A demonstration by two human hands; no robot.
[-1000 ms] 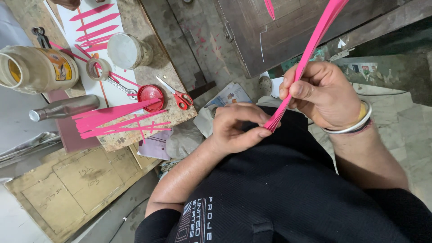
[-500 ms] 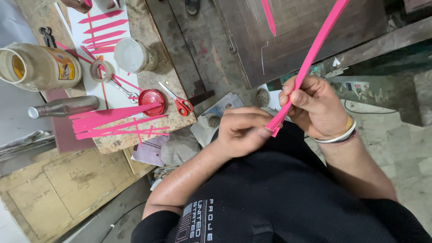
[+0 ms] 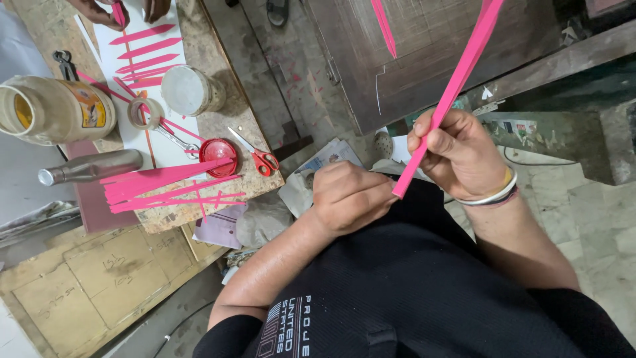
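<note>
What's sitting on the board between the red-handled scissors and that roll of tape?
In the head view, a round red lid lies between the scissors and the tape roll, with metal pliers beside the roll.

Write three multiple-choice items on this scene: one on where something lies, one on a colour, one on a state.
1. Where do the scissors lie?
A. on the board, beside the red lid
B. in the person's lap
C. on top of the big jar

2. What colour is the paper strip in the hands?
A. white
B. pink
C. green

3. How is the strip held?
A. lying loose on the floor
B. rolled into a ball in one palm
C. right hand gripping it partway up, left hand at its lower end

Answers: 1 A, the red-handled scissors rest just right of the lid; 2 B, it is bright pink; 3 C, both hands meet the strip and it points upward.
</note>
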